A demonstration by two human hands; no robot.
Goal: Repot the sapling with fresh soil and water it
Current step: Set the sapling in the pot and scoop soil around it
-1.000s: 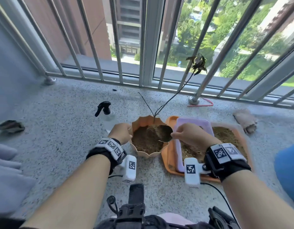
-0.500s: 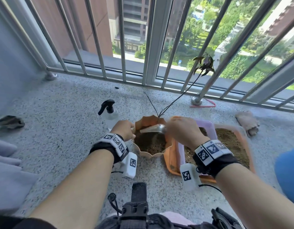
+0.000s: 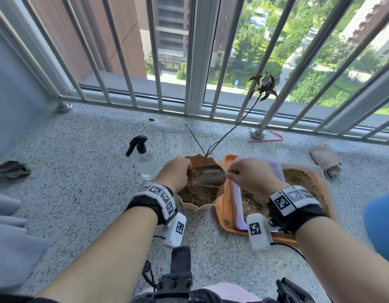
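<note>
Partly hidden, trowel (image 3: 207, 176) handle inside right hand (image 3: 251, 177)

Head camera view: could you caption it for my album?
Right hand holds trowel over potted sapling; left hand grips pot.

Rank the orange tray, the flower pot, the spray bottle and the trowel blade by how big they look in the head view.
1. orange tray, clearly largest.
2. flower pot, though both hands cover part of it.
3. spray bottle and trowel blade look about alike; the blade is tilted and foreshortened, so I will not rank them.
</note>
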